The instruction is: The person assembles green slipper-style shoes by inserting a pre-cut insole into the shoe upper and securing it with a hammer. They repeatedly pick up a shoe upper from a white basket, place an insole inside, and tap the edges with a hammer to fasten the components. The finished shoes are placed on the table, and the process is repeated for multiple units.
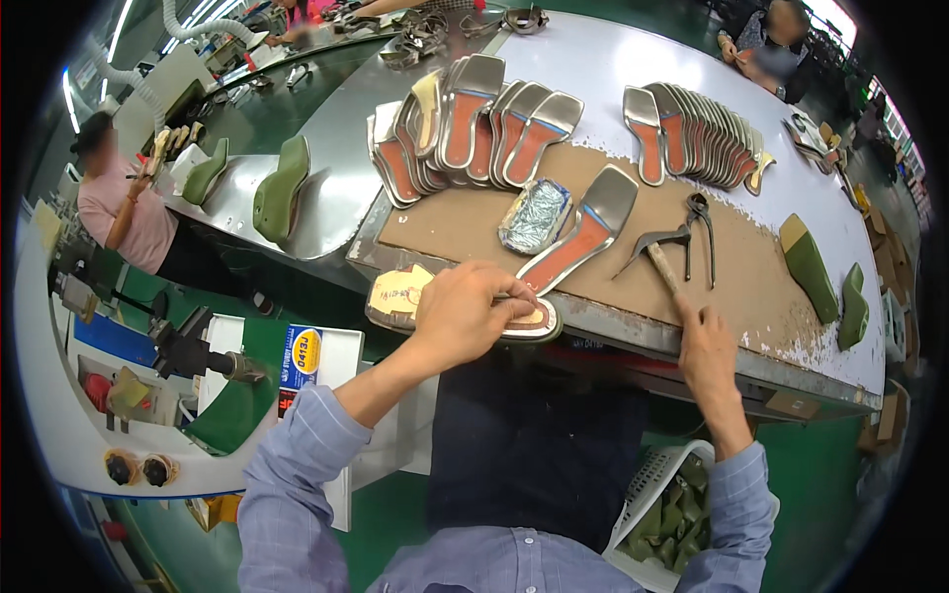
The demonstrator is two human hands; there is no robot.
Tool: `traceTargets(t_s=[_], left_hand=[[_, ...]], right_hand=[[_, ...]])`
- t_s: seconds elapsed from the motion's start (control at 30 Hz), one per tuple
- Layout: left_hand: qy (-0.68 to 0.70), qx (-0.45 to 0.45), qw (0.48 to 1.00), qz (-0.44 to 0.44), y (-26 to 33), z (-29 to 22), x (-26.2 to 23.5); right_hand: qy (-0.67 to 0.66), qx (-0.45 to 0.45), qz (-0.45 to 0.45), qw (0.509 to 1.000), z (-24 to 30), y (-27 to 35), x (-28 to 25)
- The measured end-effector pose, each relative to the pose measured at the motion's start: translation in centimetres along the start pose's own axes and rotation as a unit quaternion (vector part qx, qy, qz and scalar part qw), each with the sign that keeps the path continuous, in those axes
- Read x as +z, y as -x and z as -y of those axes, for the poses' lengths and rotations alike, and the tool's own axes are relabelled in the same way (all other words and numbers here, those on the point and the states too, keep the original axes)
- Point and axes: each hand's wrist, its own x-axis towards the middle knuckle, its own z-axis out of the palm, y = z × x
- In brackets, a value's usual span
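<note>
The insole-covered last (395, 295) sits under the left hand (467, 311), whose bunched fingers clasp it; rightward of that grip, the right hand (704, 351) wraps snugly round a hammer (664, 270) (pincers (700, 222) lie beside its head).

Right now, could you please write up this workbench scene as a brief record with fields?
Left hand: fingertips down on a shoe form at the table's near edge; anything pinched is hidden
Right hand: holds a hammer by its wooden handle
Brown board: loose insole, wrapped pack, pincers
Far side: two overlapping rows of insoles
Below: white basket holding green pieces
</note>
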Motion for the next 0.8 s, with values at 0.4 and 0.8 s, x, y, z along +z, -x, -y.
traceTargets(t_s=[0.4, 0.8], left_hand=[[-0.010, -0.012, 1.000, -0.004, 0.4, 0.4, 0.1], [-0.008, 0.067, 0.997, -0.044, 0.7, 0.6, 0.5]], right_hand=[[-0.519, 0.036, -0.034, 0.854, 5.4, 6.1, -5.9], [-0.484, -0.144, -0.146, 0.851, 7.5, 6.0, -10.3]])
